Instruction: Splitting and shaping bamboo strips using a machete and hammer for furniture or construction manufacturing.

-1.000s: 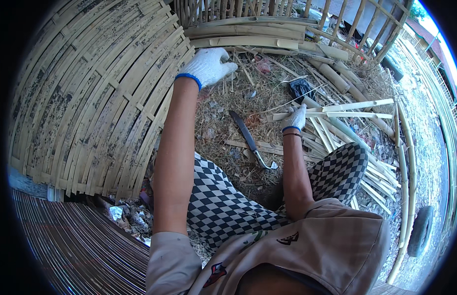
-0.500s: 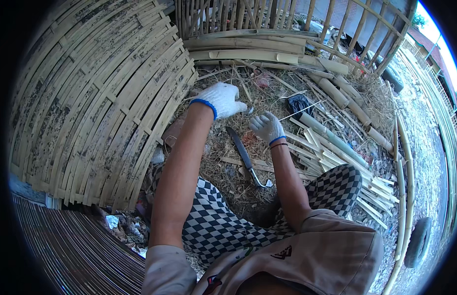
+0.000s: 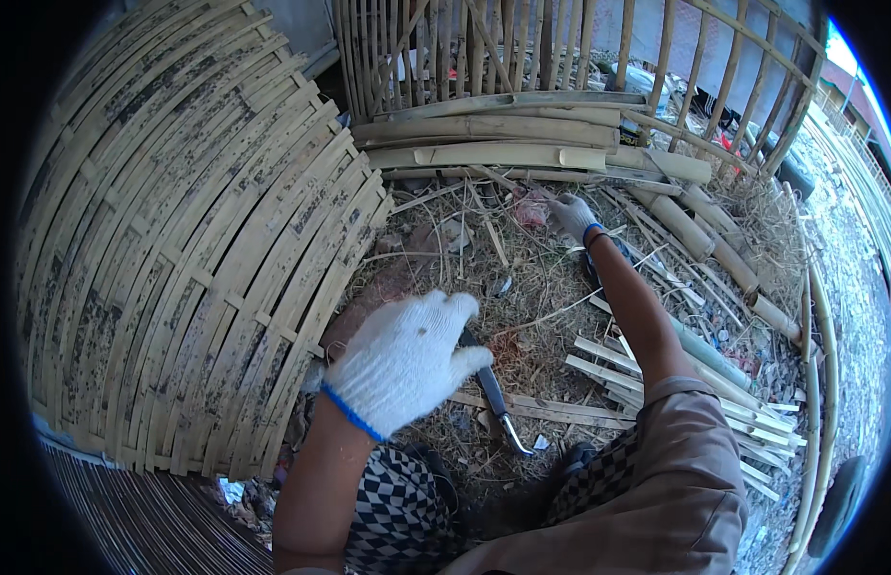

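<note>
- Beside the pale yellow split bamboo poles [image 3: 508, 156], the right hand in white knitted glove [image 3: 571, 216] is nearest to a pinkish-red crumpled scrap [image 3: 532, 208], just left of its fingers; whether it grips something, I cannot tell.
- The left hand in white knitted glove [image 3: 399, 359] has thumb and fingers parted, with nothing visible between; it is nearer to the long dark tool with shiny curved end [image 3: 492, 388].
- This tool lies partly hidden behind that hand, its long axis from upper left to lower right.
- Counted: two hands, one tool, one scrap, at least four poles.
</note>
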### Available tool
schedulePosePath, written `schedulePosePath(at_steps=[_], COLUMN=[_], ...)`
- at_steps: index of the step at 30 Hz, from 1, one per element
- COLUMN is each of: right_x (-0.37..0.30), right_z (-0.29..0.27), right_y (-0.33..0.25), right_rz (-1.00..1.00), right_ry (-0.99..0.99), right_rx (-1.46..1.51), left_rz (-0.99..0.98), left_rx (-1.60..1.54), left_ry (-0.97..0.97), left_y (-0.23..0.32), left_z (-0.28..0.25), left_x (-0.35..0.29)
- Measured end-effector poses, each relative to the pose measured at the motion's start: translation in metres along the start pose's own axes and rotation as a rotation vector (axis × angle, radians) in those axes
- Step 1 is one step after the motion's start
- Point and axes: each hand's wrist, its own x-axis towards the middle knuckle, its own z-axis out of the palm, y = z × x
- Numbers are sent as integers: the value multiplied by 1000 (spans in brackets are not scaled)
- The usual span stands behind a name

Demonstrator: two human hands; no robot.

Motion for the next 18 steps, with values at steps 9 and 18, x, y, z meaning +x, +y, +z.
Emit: schedulePosePath(at_steps=[9,18], right_x=[115,208], right_z=[-10,-8], right_y=[102,111], right_rz=[96,-201], right_ry=[108,201], right_rx=[414,994], left_rz=[-128,-267], left_rx=[2,3], left_ry=[-363,-343], left_y=[13,-5], left_z=[8,28], left_x=[29,43])
